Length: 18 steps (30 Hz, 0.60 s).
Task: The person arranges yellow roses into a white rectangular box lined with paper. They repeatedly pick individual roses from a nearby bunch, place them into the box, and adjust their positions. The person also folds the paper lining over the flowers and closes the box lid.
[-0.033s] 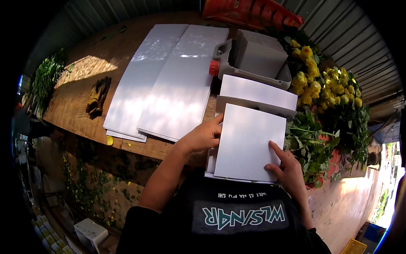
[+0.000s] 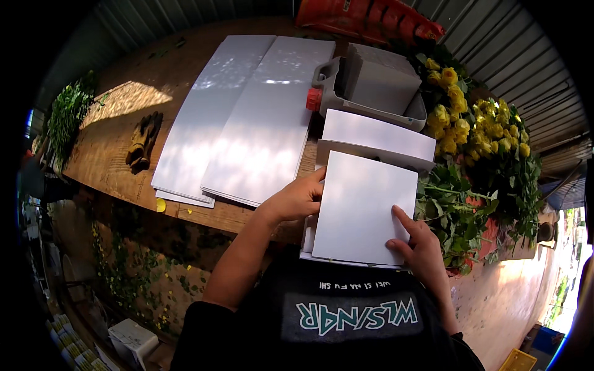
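Note:
A square white card sheet (image 2: 365, 207) lies in front of my body, between my two hands. My left hand (image 2: 298, 199) is closed at its left edge, with the fingertips tucked behind the sheet and partly hidden. On the right edge, my right hand (image 2: 422, 240) grips the sheet; thumb and forefinger lie apart on its face, and the other fingers are mostly hidden. Just beyond stands a folded white card piece (image 2: 378, 136) with an upright front flap. More white material shows under the sheet's left and lower edges.
Long white sheets (image 2: 266, 123) are stacked on the wooden table (image 2: 111, 133). A cut-open jug (image 2: 331, 102) with a red cap holds grey-white cards (image 2: 380, 77). Yellow roses (image 2: 455, 102) and leafy stems lie right. Brown gloves (image 2: 143, 141) lie left; a red crate (image 2: 371, 18) stands behind.
The square sheet has shifted very slightly to the left. Both hands stay practically where they were.

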{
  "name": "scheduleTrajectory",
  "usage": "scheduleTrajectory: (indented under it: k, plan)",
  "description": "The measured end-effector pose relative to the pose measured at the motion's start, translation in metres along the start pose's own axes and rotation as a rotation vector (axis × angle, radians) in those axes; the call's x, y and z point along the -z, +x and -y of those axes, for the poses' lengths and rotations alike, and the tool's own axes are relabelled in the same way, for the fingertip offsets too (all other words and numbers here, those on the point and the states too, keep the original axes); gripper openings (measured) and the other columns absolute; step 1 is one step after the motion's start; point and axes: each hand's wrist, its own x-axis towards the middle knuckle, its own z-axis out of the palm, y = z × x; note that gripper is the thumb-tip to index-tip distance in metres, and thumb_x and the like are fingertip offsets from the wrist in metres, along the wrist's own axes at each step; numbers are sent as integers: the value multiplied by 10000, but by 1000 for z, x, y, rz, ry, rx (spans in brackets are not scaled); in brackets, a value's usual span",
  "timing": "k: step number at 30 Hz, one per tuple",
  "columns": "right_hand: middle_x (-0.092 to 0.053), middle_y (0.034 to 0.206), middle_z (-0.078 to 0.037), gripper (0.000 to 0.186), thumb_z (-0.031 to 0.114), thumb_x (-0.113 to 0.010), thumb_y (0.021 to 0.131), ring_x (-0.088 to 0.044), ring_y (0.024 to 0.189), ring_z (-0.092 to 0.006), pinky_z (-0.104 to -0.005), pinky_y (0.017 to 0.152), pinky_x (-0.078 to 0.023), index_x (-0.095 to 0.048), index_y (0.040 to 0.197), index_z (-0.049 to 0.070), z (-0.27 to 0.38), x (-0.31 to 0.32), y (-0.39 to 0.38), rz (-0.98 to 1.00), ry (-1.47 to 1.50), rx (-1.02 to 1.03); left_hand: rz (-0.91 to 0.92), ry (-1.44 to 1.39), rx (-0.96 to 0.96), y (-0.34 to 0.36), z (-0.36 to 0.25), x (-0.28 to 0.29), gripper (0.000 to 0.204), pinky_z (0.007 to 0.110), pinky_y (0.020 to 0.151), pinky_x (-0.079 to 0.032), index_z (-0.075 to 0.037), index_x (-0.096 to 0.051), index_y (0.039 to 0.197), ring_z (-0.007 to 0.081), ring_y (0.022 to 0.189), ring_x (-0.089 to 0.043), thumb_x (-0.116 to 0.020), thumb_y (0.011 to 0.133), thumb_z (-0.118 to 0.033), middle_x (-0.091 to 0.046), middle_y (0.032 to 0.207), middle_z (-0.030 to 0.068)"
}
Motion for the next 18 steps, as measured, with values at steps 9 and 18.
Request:
scheduleTrajectory:
  k: [9,18]
  plan:
    - [-433,714,-141,576,299,-653,748,-498,591,-296,-371,579,-438,-429,1278,283,11,-4,6,76,-110,62,-513,-748,124,4,45,-15,345,181,523,-395,-74,-461,1226,52,618,-449,-493,882,-93,-447,1071,39]
    - [-443,732,-154,581,297,-643,754,-526,615,-320,-385,586,-455,-412,1287,276,22,-4,8,94,-128,75,-614,-19,-45,6,36,-18,471,213,742,-388,-153,-384,1319,116,814,-405,-482,868,-59,-375,1025,61]
